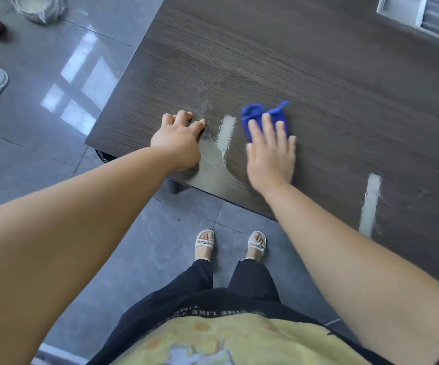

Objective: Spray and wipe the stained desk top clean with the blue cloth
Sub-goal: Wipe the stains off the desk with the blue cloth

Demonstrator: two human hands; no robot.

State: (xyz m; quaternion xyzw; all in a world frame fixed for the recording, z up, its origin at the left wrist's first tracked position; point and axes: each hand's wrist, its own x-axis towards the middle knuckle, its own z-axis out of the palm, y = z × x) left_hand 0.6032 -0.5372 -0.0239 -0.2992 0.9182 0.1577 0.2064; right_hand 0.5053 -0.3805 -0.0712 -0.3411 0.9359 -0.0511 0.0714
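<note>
Blue cloth point(263, 115) lies bunched on the dark wood-grain bench point(318, 61), close to the near edge, with the right hand point(271, 154) laid flat on it, fingers straight and spread, pressing rather than gripping. The left hand point(177, 138) sits just to the left, apart from the cloth, fingers bent with the tips on the bench and holding nothing; it looks like a brace.

Judging by the wet smear point(213, 164) between the 2 hands and the 2 pale streaks, the near one point(226, 131) beside the cloth and another point(369, 204) further right, the step in hand is wiping.

- Press evenly through the palm so the whole pad of cloth touches the wood.
- Overlap each pass and run it along the grain, so no liquid stays in the grooves.
- Refolding the bunched cloth flatter would probably cover more of the bench.

The cloth's long axis runs under the hand, from the near edge away from the person; a twisted corner pokes out beyond the fingertips, pointing up and right.
</note>
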